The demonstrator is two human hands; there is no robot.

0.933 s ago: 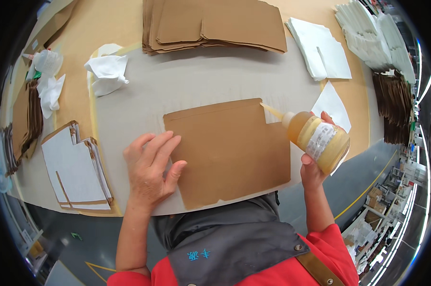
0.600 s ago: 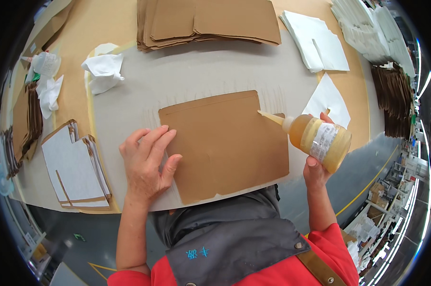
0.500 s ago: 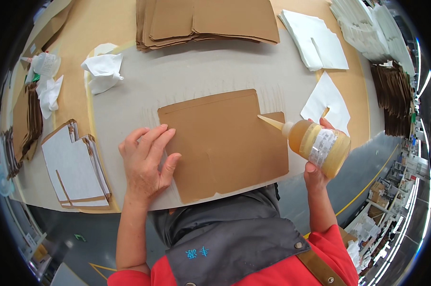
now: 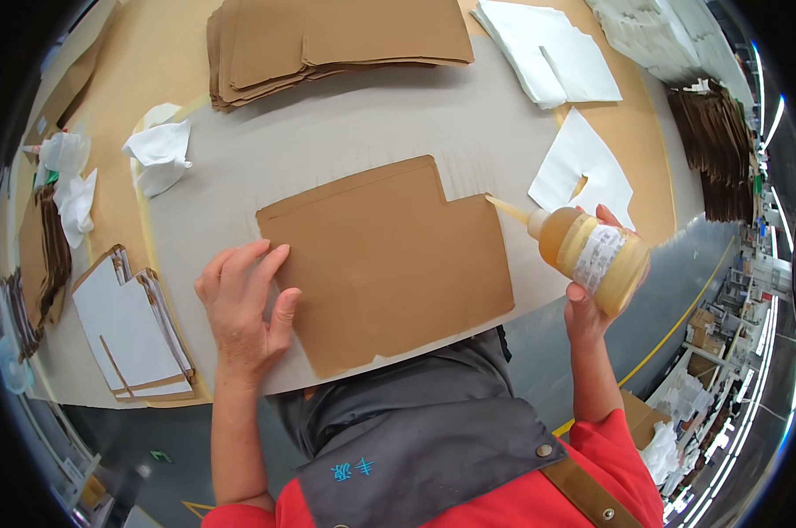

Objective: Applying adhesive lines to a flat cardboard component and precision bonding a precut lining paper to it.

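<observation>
A flat brown panel (image 4: pixel 389 264) with a stepped notch at its far right lies before me near the table's front edge. My left hand (image 4: pixel 244 308) rests by its left edge, fingers apart, fingertips touching the panel's left border. In my right hand (image 4: pixel 583 308) is a clear glue bottle (image 4: pixel 596 255) of amber liquid with a white label, tilted so its long pointed nozzle meets the panel's far right corner below the notch. A white cut piece (image 4: pixel 578 167) with a small slot lies just beyond the bottle.
Stacked brown panels (image 4: pixel 345 40) lie at the far side, white pieces (image 4: pixel 552 57) to their right. Crumpled white cloth (image 4: pixel 158 157) and white-faced stepped pieces (image 4: pixel 134 330) are on the left, with another bottle (image 4: pixel 64 151) farther left. Brown pieces (image 4: pixel 710 154) hang over the right edge.
The nozzle has moved right along the notch's lower edge to the outer corner. My left hand stays at the panel's left border; the whole view has shifted slightly.
</observation>
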